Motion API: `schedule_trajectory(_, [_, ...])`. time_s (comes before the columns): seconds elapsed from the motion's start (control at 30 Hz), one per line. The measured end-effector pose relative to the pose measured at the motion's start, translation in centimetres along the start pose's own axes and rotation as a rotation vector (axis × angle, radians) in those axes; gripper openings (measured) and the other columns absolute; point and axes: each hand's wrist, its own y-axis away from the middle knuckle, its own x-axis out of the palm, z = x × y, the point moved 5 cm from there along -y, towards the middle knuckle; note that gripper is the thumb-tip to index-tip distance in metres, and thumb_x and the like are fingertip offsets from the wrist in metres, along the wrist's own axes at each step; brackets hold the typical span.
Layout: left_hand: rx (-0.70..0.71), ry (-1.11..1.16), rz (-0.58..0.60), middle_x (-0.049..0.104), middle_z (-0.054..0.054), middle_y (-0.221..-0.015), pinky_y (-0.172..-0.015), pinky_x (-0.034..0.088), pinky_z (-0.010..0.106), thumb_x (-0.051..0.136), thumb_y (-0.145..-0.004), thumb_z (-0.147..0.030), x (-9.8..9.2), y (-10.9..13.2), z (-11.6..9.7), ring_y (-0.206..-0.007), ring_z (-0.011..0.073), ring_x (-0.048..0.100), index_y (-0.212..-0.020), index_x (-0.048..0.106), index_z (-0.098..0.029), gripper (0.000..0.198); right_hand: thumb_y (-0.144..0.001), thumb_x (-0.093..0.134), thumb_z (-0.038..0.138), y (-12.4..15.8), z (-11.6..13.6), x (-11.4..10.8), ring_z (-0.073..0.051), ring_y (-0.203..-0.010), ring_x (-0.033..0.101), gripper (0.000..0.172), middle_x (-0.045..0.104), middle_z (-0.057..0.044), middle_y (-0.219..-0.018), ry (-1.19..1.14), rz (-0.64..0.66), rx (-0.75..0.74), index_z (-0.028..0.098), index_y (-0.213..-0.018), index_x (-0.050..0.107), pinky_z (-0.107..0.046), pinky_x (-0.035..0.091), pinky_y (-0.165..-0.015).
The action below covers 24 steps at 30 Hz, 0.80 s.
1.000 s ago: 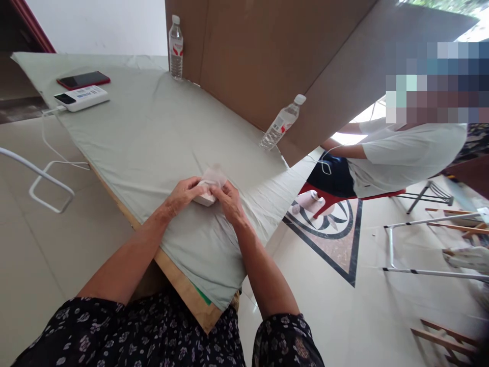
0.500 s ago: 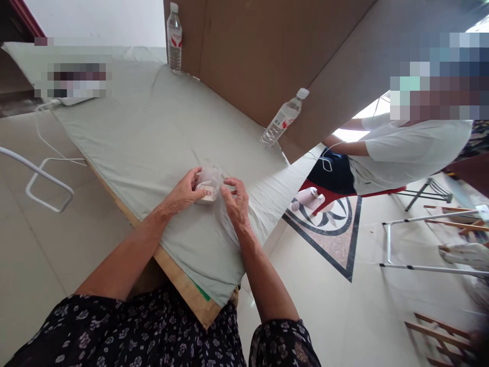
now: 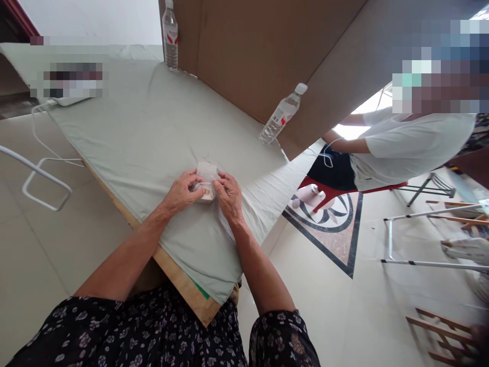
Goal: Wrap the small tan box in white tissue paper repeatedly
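A small white object in a thin clear plastic bag (image 3: 207, 173) rests on the pale green cloth of the table (image 3: 145, 132), near its front edge. My left hand (image 3: 179, 191) grips the object from the left, fingers curled round it. My right hand (image 3: 228, 196) pinches the bag from the right, fingertips closed on the plastic. Both hands meet over the object, which they partly hide.
Two water bottles stand by a brown cardboard wall (image 3: 248, 56): one far (image 3: 170, 35), one tilted at the right (image 3: 280, 114). A blurred-out device with a white cable (image 3: 69, 81) lies far left. A person in a white shirt (image 3: 412, 148) sits beyond the table's right corner.
My right hand, lifted open off the bag half a second ago, has closed back on it. The bag's top now stands up flatter between my hands.
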Motion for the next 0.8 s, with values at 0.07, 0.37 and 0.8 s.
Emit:
schedule_trajectory(0.07, [-0.033,0.017,0.021,0.056,0.017,-0.151,-0.109,0.051,0.044,0.073,-0.069,-0.047,-0.1,0.0,-0.1,-0.136,0.0338,0.056,-0.095,0.075,-0.019,0.038,-0.097,0.062,0.044,-0.1,0.2,0.2,-0.025,-0.126,0.063,0.026,0.071,-0.009,-0.130,0.018,0.015,-0.011,0.026,-0.090,0.078,-0.045,0.047,-0.114])
schedule_trajectory(0.37, [-0.075,0.165,0.072,0.061,0.015,-0.140,-0.088,0.056,0.034,0.075,-0.068,-0.045,0.1,0.3,-0.4,-0.101,0.0214,0.068,-0.099,0.068,-0.018,0.042,-0.103,0.052,0.053,-0.1,0.1,1.3,-0.027,-0.137,0.056,0.042,0.064,-0.007,-0.147,0.078,0.217,-0.067,0.025,-0.086,0.077,-0.048,0.041,-0.120])
schedule_trajectory(0.8, [-0.081,0.211,0.052,0.052,0.016,-0.153,-0.097,0.055,0.036,0.076,-0.068,-0.048,0.3,0.1,0.1,-0.111,0.0220,0.067,-0.096,0.070,-0.017,0.042,-0.098,0.059,0.059,0.4,-0.3,1.6,-0.027,-0.144,0.052,0.038,0.062,-0.008,-0.151,0.046,0.162,-0.038,0.027,-0.095,0.078,-0.051,0.037,-0.124])
